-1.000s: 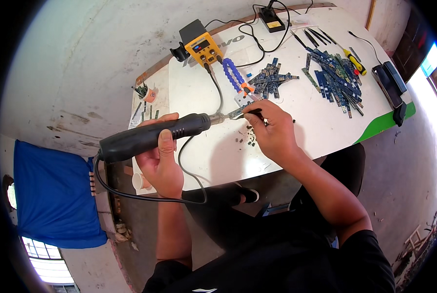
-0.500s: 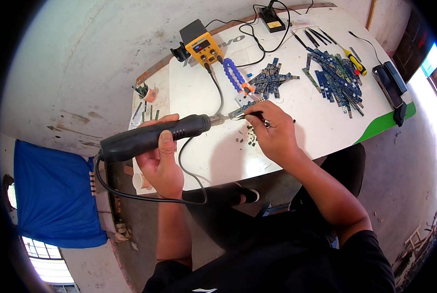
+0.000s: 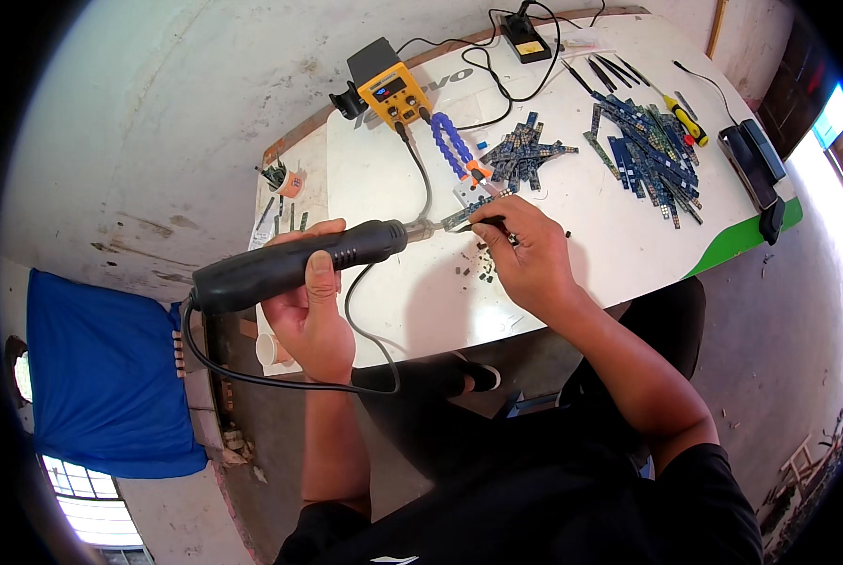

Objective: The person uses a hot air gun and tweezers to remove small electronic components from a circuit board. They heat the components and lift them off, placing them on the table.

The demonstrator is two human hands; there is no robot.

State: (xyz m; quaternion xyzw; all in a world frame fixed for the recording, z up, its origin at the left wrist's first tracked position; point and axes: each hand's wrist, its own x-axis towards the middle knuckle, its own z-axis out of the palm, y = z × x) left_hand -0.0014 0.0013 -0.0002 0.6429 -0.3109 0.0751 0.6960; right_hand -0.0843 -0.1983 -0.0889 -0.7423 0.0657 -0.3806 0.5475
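Board strip (image 3: 463,215) lies just off the nozzle (image 3: 421,230) of the hot-air gun (image 3: 285,265), over the white table (image 3: 629,252), long axis roughly 8-to-2 o'clock, at 10 o'clock from the nearer right hand (image 3: 532,252), grip pinching black tweezers (image 3: 494,222); left hand (image 3: 316,315), wrapped round the gun, has it at 2 o'clock.

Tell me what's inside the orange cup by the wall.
Thin dark strips poke out of the orange cup. Its side covers their lower ends and the bottom, so anything deeper can't be seen.

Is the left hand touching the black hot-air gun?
Touching. The head view shows the left hand wrapped around the black hot-air gun, thumb against its side.
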